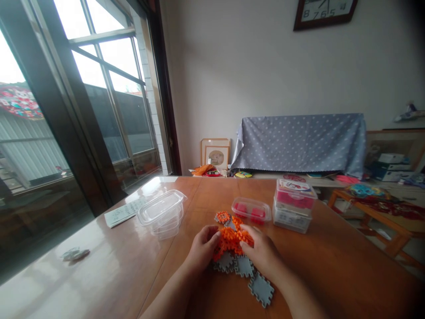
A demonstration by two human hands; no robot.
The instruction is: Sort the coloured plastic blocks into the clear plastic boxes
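Note:
Several orange interlocking plastic pieces (231, 238) with notched edges are bunched together between my two hands. My left hand (205, 244) closes on the left side of the bunch, thumb and fingers against it. On the other side, my right hand (262, 246) has its fingers curled round the orange pieces. Grey notched square tiles (245, 266) lie on the table just below the bunch, and one grey tile (261, 289) sits nearest to me. Beyond my hands lies another orange piece (222, 216). My fingers hide part of the bunch.
A clear container with red pieces (251, 210) stands behind my right hand, beside stacked plastic boxes (294, 206). Stacked clear tubs (162, 212) and a paper pad (123, 213) are at the left of the wooden table (109, 270). A small packet (75, 254) lies far left.

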